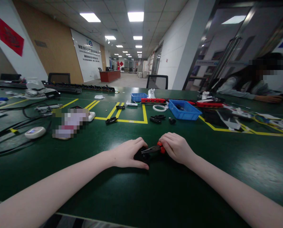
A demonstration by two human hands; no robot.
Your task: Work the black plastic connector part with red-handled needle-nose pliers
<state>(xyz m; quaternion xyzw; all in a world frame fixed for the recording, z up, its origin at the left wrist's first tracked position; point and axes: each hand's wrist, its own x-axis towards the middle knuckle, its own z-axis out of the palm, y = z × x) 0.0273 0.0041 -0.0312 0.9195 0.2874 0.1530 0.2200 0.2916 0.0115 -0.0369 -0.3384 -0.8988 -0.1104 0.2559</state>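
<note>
Near the front of the green table (89, 183), my left hand (129, 154) is closed around a small black part (139, 154), thumb on the near side and fingers on the far side. Much of that part is hidden by the hand. My right hand (177, 146) grips the red handles of needle-nose pliers (153, 149). The pliers point left, and their dark jaws reach the black part; whether they pinch it I cannot tell. Beyond my hands lie several small black parts (157, 118).
A blue bin (184, 110) with black pieces stands beyond my right hand, beside a white ring (159, 108). To the left are a phone (71, 123), a white oval device (35, 132) and black cables (3, 136). A person (248, 79) sits at the far right.
</note>
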